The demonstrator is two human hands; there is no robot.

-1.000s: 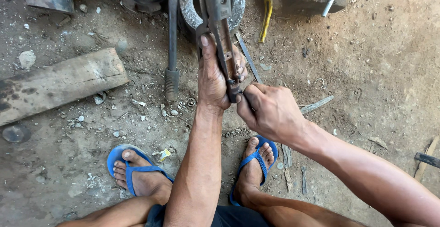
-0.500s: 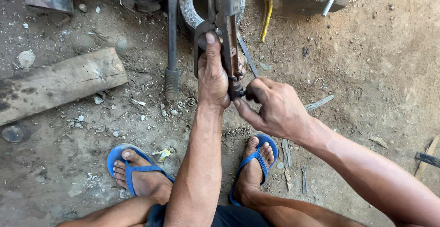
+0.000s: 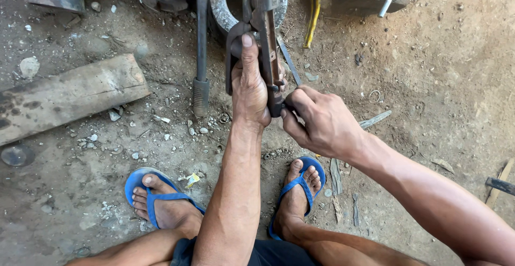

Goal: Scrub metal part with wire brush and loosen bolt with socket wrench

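Left hand (image 3: 251,86): closed around a rusty, clamp-like metal tool (image 3: 266,40), thumb laid flat up the tool's face, fingers wrapped behind.

Right hand (image 3: 321,120): fingers pinched together at the tool's lower end, closed on a small dark part there; what that part is cannot be told.

Metal tool: held above the ground just ahead of the person's knees. Long axis runs straight away from the body, lower end at the hands, upper end over the metal ring. The left hand sits higher along the shaft; the right hand meets the near tip from the right side, and the two hands are touching or nearly so.

Metal ring (image 3: 222,8): thick, grey, lying flat on the dirt beyond the hands, partly hidden by the tool.

Hammer (image 3: 201,46): long handle lying parallel to the tool, just left of the left hand.

Wooden block (image 3: 70,95): weathered, lying well left of the hands.

Yellow-handled tool (image 3: 312,15): on the ground, up and right of the ring.

Blue sandals (image 3: 155,196): on both feet, planted on the dirt floor (image 3: 440,73) on either side of the left forearm.
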